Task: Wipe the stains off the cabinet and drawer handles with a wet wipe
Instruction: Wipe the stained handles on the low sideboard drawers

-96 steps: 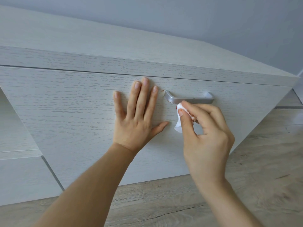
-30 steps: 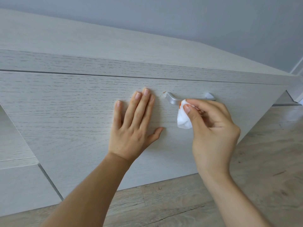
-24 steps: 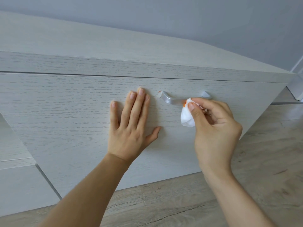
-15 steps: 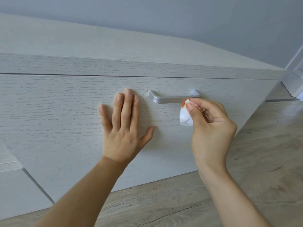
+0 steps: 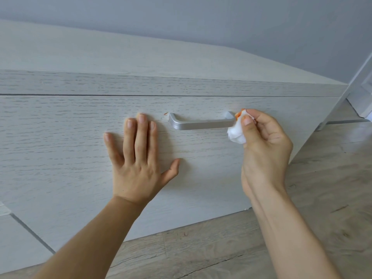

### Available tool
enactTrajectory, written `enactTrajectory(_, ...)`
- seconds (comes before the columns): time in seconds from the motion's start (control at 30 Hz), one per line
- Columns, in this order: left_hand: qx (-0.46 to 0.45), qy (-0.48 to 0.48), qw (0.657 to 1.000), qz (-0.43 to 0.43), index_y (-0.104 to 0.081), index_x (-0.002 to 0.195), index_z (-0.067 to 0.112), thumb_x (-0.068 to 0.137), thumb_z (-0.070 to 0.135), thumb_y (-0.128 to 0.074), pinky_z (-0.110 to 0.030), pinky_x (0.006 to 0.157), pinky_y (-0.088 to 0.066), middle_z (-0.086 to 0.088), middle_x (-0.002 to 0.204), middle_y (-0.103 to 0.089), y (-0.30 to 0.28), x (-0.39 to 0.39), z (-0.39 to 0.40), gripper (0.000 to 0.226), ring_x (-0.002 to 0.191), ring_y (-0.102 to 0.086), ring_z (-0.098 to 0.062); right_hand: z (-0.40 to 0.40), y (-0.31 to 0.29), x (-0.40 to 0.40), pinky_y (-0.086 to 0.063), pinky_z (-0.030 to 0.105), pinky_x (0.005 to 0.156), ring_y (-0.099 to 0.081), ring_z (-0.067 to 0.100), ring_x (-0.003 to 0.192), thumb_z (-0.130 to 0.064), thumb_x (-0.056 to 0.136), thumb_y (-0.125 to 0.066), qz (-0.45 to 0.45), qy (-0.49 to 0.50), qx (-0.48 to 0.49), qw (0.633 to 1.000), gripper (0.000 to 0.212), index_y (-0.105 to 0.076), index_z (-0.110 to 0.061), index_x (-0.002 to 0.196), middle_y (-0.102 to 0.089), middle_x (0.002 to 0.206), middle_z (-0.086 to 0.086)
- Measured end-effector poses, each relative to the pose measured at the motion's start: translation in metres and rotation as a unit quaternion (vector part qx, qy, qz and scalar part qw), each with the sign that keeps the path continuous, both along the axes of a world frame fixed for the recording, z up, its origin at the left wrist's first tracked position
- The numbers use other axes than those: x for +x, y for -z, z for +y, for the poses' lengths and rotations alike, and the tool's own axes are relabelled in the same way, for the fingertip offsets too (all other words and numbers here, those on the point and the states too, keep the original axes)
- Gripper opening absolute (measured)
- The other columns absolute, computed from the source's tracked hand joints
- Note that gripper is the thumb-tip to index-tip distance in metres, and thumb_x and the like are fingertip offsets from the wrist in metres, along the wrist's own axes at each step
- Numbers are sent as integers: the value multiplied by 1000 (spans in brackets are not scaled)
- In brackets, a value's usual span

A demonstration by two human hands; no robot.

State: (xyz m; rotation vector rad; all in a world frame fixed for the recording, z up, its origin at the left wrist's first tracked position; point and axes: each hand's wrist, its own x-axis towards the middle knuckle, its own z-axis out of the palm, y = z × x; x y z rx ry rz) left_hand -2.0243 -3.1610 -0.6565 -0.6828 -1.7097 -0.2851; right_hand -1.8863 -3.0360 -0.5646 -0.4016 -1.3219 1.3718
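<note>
A silver bar handle is fixed to the pale wood-grain drawer front. My right hand pinches a crumpled white wet wipe with an orange smear at its top, held against the handle's right end. My left hand lies flat on the drawer front, fingers straight, just left of the handle. A small orange mark sits on the wood by the handle's left end.
The cabinet top runs along a grey wall. Wood-look flooring lies below and to the right. A white door frame stands at the far right. Another cabinet panel is at the lower left.
My right hand has slid the wipe rightward along the handle from its middle to its right end. An orange smear now shows on the wipe. The left hand stays flat on the drawer.
</note>
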Motion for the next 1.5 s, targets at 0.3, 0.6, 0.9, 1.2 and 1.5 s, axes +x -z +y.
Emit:
enactTrajectory(0.3, -8, 16, 1000, -9, -14, 146, -2, 88, 63, -48, -56, 114, 4, -23, 149, -13, 0, 0, -2, 94, 146, 4, -31, -22, 5, 21, -46, 12, 76, -65, 3, 85, -11, 85, -66, -37, -121, 60, 990, 17, -73, -26, 82, -74, 85, -10)
enactTrajectory(0.6, -77, 55, 995, -43, -18, 149, 3, 92, 47, -51, -47, 117, -10, -13, 155, -13, -14, 12, -38, 80, 146, -8, -25, -59, -7, 17, -45, 12, 71, -64, 2, 78, -11, 83, -70, -84, -142, 123, 978, 15, -71, -27, 84, -72, 83, -8)
enactTrajectory(0.9, -145, 32, 984, -94, -46, 138, 3, 86, 33, -60, -48, 109, -31, -18, 145, -41, -37, 24, -109, 61, 135, -38, -31, -97, -15, -12, -43, 7, 70, -60, -5, 72, -13, 83, -69, -127, -168, 270, 939, 18, -67, -31, 83, -64, 79, -18)
enactTrajectory(1.2, -255, -88, 935, -230, -53, 131, -1, 85, 22, -61, -45, 101, -44, -16, 137, -51, -49, 30, -224, 52, 123, -53, -32, -159, -1, -59, -39, 3, 67, -56, -8, 74, -13, 84, -68, -122, -257, 294, 913, 17, -66, -30, 84, -60, 82, -18)
enactTrajectory(1.5, -259, -203, 877, -351, -44, 139, 5, 96, 37, -48, -39, 112, -25, -11, 146, -40, -53, 1, -341, 54, 133, -39, -26, -247, 5, -96, -37, 3, 62, -56, -1, 75, -13, 82, -70, -188, -322, 352, 859, 8, -71, -21, 81, -64, 82, -6)
